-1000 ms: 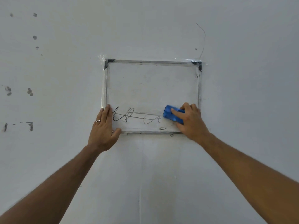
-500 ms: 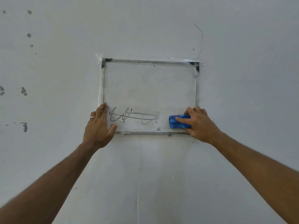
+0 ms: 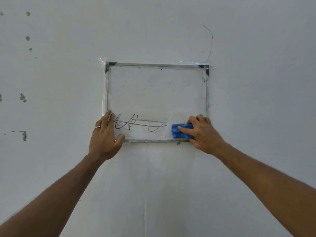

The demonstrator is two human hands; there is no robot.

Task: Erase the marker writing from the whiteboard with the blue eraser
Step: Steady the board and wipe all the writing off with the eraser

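Two bare forearms rise from the bottom corners of the view, both cut off at the frame edge before the elbows. The left hand (image 3: 105,137) lies flat and spread, holding nothing, its fingers laid over the lower left corner of the whiteboard (image 3: 156,93) and its thumb resting at the bottom rail; a silver ring (image 3: 97,127) sits on one finger. This hand hides the board's lower left corner and the very start of the marker writing (image 3: 140,124).

The right hand (image 3: 204,134) is closed around the blue eraser (image 3: 178,131), fingers across its top and thumb below. The eraser is pressed to the board in the lower right corner, just right of the last stroke of the writing and just above the bottom rail. Its right end is hidden under the fingers, as is the board's lower right corner.

The writing is a looping black scrawl crossed by long horizontal strokes along the bottom of the board; it cannot be read as words. Faint grey smudges cloud the rest of the surface.

The metal-framed board hangs on a pale wall (image 3: 256,100), with crumpled clear tape (image 3: 102,61) at its upper corners. Dark chips (image 3: 23,98) dot the wall at left, and a thin dark line (image 3: 210,40), crack or thread, curves above the upper right corner.
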